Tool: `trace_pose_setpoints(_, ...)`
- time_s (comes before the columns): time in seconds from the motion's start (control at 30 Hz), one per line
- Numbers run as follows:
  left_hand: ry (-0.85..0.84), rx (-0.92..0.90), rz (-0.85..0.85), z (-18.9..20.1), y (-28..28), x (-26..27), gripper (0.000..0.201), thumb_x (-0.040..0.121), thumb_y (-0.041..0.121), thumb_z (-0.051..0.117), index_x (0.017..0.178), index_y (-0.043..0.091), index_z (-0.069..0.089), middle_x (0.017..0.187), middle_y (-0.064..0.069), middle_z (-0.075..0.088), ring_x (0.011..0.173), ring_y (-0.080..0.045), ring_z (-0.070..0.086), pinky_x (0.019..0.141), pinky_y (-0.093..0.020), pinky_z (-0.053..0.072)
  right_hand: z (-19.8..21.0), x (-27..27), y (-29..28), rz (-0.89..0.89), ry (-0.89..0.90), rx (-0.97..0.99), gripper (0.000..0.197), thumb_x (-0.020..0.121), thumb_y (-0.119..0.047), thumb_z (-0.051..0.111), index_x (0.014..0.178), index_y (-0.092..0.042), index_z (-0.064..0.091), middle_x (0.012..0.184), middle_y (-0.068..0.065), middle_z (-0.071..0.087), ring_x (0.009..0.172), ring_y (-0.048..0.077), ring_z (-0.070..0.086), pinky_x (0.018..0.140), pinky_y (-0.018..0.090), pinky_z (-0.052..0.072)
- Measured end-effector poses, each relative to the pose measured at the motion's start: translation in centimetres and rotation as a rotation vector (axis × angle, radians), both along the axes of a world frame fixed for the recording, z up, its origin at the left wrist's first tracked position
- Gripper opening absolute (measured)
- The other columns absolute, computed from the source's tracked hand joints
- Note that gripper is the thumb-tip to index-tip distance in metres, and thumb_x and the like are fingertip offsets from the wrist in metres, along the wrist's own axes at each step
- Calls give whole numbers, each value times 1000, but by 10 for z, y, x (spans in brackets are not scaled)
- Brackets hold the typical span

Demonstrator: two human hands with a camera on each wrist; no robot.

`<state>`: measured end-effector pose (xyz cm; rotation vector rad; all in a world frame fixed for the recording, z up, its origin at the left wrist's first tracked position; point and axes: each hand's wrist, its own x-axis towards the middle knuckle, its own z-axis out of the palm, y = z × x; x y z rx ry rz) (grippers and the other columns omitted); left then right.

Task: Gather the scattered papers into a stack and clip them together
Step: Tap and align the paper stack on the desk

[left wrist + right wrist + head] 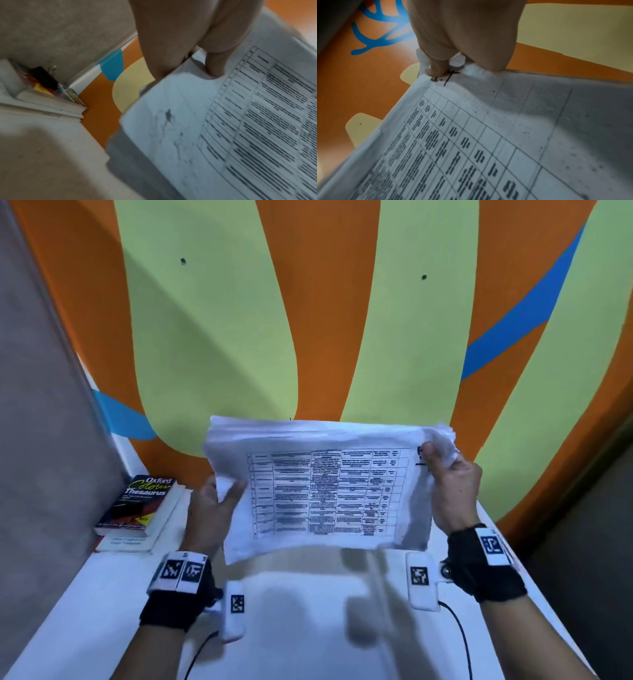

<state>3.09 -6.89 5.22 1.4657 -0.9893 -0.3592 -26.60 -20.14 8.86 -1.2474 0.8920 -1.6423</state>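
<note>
A stack of white papers (pixel 322 484) with a printed table on top is held up in the air above the white table (pixel 301 611), tilted towards me. My left hand (pixel 219 501) grips its left edge, thumb on the top sheet. My right hand (pixel 448 477) pinches the upper right corner, where some black marking shows by the thumb. In the left wrist view my left hand (pixel 197 63) clasps the papers (pixel 223 135), thumb on the top sheet. The right wrist view shows my right hand (pixel 452 65) pinching the papers (pixel 488 142) at a black handwritten mark. I see no clip.
Two stacked books (pixel 140 508), the top one a black thesaurus, lie at the table's left by a grey partition (pixel 44 405). An orange, green and blue painted wall (pixel 308 320) stands right behind the table. Cables (pixel 459 635) run from my wrist cameras.
</note>
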Motion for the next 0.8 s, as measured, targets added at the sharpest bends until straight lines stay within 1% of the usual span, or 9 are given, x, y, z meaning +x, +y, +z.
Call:
trace_pose_setpoints(0.07,-77,-45,53,0,-2,-2,19,85,26,66,88,11,55,76,-8,56,69,-18,47,66,-30,34,-4,0,5,-68,-17,-59,24,84,-18,69,61,-21,63,60,-10,56,60,7,48,59,21,43)
trace_pose_setpoints(0.17,-85,31,52,-16,-1,-1,42,78,28,74,106,1,57,90,-11,62,82,-23,56,64,-27,41,-28,-4,17,-36,113,-41,6,86,-12,68,89,-10,63,72,-11,69,68,4,62,64,22,51)
trace_pose_setpoints(0.23,-49,122,72,-34,1,-5,45,77,28,75,107,-2,60,95,-12,64,91,-26,60,66,-25,44,-60,-5,25,67,293,37,18,86,-8,67,103,-11,62,94,-5,73,88,9,69,80,30,56)
trace_pose_setpoints(0.3,42,148,66,-51,0,-10,37,84,25,66,116,6,59,110,-10,65,102,-25,60,84,-33,47,-86,-2,33,90,418,87,28,87,0,63,114,-6,59,110,9,68,101,9,65,93,36,51)
trace_pose_setpoints(0.33,57,144,69,-54,-1,-12,36,87,25,63,119,10,58,115,-9,65,106,-26,60,91,-38,47,-92,0,35,76,434,87,31,88,4,59,118,-3,57,114,11,66,101,1,63,93,27,50)
trace_pose_setpoints(0.43,22,82,108,-46,-4,-16,39,87,23,62,122,8,55,118,-10,63,109,-25,58,94,-36,44,-83,8,38,23,408,41,33,88,5,57,118,-8,55,113,2,66,97,-14,58,83,6,44)
trace_pose_setpoints(0.53,31,52,111,-43,-6,-12,54,80,20,71,128,7,48,126,-7,58,114,-22,53,99,-37,42,-79,7,33,42,285,57,42,85,-2,66,121,-12,48,110,-4,63,97,-1,61,85,13,48)
trace_pose_setpoints(0.63,48,145,115,-54,-10,-8,62,78,20,73,131,5,45,134,-16,53,123,-31,49,104,-43,40,-97,8,30,82,306,151,46,85,-4,68,123,-14,43,114,8,60,96,10,60,87,23,49)
trace_pose_setpoints(0.8,128,76,124,-56,-8,-2,51,80,26,71,125,9,51,126,-13,59,117,-31,55,100,-48,45,-102,7,22,-81,276,140,23,84,-2,67,105,-7,59,99,7,67,80,-1,60,76,25,49)
